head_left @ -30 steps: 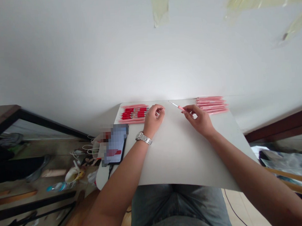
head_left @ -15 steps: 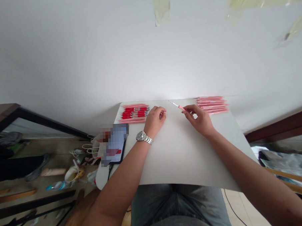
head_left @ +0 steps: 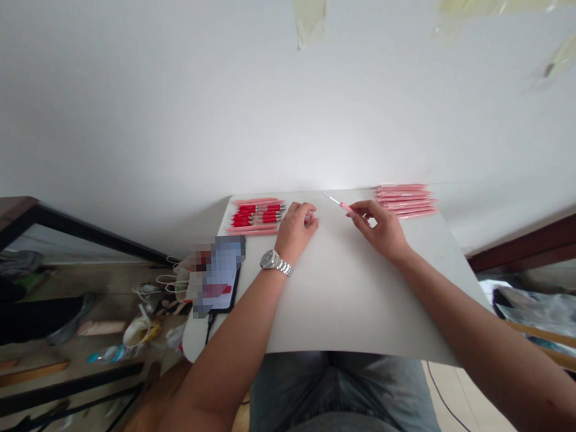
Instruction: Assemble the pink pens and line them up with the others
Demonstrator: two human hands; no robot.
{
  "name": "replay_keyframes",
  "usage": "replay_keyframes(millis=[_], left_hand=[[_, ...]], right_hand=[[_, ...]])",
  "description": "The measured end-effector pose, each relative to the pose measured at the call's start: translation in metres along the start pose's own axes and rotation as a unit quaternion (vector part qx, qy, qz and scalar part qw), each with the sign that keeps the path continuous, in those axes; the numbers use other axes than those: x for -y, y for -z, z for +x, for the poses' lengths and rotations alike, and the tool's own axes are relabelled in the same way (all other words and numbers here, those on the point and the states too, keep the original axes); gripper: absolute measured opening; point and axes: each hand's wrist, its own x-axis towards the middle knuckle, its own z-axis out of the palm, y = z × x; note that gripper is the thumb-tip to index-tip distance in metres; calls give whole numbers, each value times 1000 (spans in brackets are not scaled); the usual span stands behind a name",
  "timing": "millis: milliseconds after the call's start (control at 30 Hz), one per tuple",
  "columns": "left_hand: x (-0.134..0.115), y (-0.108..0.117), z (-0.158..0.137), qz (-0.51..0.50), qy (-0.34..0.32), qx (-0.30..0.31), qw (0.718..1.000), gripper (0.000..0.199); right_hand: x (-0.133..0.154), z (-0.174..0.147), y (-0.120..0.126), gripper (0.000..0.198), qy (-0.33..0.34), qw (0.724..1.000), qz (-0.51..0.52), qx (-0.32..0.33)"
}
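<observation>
My right hand (head_left: 379, 226) pinches a pen (head_left: 346, 207) by its pink grip part. The pen's thin pale refill sticks out bare toward the upper left, above the table. My left hand (head_left: 298, 228), with a silver watch on its wrist, is curled beside the left pens, thumb and fingers close together. A small pinkish bit shows at its fingertips, too small to name. Red pens (head_left: 256, 216) lie side by side at the left, between pink pen parts (head_left: 255, 230). A bundle of pink pen barrels (head_left: 406, 200) lies beyond my right hand.
A phone (head_left: 227, 276) with a blurred screen and a cable lies on the left edge of the white table (head_left: 353, 302). The wall (head_left: 283, 114) rises right behind the table. A cup (head_left: 137, 333) and a bottle (head_left: 106, 355) are lower left; plastic bags (head_left: 554, 312) are at right.
The fingers of my left hand have shifted very slightly. My right hand and the pen in it stay in place.
</observation>
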Motion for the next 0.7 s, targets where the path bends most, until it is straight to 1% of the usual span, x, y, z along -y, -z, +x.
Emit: replay_keyframes(millis=[300, 400, 567, 700], left_hand=[[-1, -2, 1, 19, -9, 4, 1000, 14], [-2, -2, 1, 15, -4, -2, 1000, 14], [-2, -2, 2, -4, 5, -25, 1000, 16], [-2, -2, 5, -42, 13, -54, 998, 18]], right_hand=[[0, 0, 1, 25, 0, 1000, -5, 2], [1, 0, 1, 25, -2, 1000, -3, 6], [1, 0, 1, 26, -6, 1000, -2, 7], [-1, 0, 0, 25, -4, 1000, -2, 12]])
